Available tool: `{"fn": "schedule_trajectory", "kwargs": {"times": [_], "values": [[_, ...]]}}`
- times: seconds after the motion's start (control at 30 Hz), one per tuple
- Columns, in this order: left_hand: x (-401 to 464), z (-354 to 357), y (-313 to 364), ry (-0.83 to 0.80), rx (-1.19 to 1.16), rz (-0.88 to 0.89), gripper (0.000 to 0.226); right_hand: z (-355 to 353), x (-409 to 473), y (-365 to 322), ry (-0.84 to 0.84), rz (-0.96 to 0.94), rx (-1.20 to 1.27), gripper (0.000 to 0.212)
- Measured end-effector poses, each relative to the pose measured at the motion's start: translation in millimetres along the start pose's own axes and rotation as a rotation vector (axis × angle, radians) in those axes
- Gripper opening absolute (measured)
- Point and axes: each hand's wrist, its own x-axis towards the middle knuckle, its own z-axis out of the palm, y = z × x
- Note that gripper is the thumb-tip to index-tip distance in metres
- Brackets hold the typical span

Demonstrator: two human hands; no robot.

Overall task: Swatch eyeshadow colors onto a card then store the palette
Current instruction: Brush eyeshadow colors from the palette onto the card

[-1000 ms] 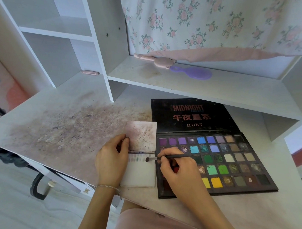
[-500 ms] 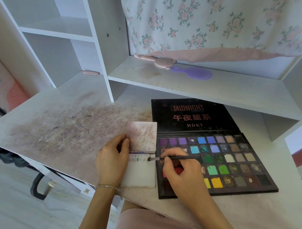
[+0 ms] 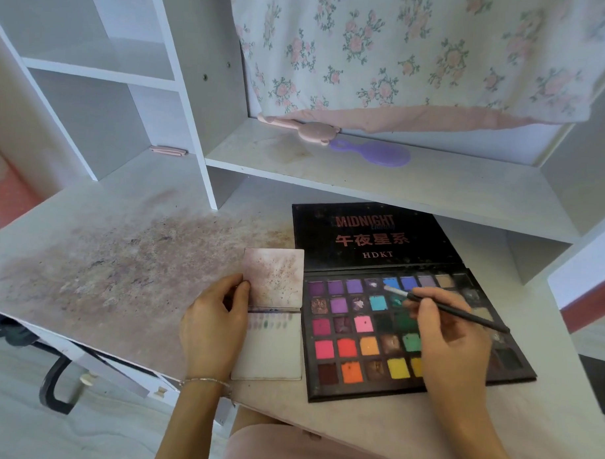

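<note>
On the stained white desk (image 3: 115, 257), the right hand (image 3: 451, 341) has left the card (image 3: 273, 352) and swung over the open palette (image 3: 359, 344): a second ago the brush tip lay at the end of the row of swatches, and now the brush (image 3: 446, 308), pinched between the fingers of that hand, has its pale tip at the blue pan (image 3: 392, 283) in the top row. Whether the bristles actually touch the powder is too fine to tell. The left hand (image 3: 215, 326) has not shifted; it rests on the left edge of the card, thumb and fingers gripping it near the fold where the speckled upper leaf (image 3: 273, 276) meets the white lower one. The short row of faint swatches (image 3: 270, 322) sits just under that fold, most of the white leaf below it bare. The palette lies flat just right of the card, touching or nearly touching it, its black lid (image 3: 369, 236) folded back under the shelf (image 3: 399, 177). My reading is that one stroke is finished and a fresh colour is being picked up, so the swatching is early to midway, and closing and storing the palette is some way off. On the shelf behind lie a purple hairbrush (image 3: 379, 153) and a pink one (image 3: 304, 128).
</note>
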Motion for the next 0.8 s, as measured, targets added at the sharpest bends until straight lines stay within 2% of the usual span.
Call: {"fn": "schedule_trajectory", "kwargs": {"times": [0.2, 0.33, 0.57, 0.8], "values": [[-1, 0, -1, -0.008, -0.007, 0.011, 0.015, -41, 10, 11, 0.146, 0.051, -0.096, 0.029], [-2, -1, -1, -0.017, -0.016, 0.014, 0.015, -59, 14, 21, 0.221, 0.083, -0.138, 0.016], [-3, -1, -2, -0.024, 0.006, 0.035, 0.016, -66, 15, 31, 0.365, 0.121, -0.208, 0.015], [-2, -1, -1, -0.035, -0.007, 0.02, 0.017, -65, 17, 35, 0.307, 0.121, -0.318, 0.015]]}}
